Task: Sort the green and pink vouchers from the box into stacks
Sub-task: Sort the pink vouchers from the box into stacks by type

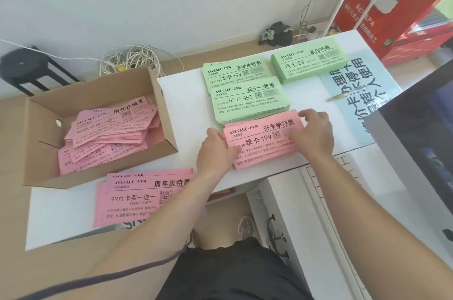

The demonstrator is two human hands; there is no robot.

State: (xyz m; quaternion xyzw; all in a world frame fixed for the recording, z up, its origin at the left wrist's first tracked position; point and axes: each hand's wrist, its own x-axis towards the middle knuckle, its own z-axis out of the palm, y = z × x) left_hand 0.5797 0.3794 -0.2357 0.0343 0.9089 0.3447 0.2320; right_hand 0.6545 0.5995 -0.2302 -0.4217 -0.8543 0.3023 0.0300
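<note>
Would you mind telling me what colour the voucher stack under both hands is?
The stack is pink with black print; the head view shows it best.

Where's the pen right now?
Head view, right of centre: the pen lies on the blue sign, just below the green 月卡 88 voucher stack.
</note>
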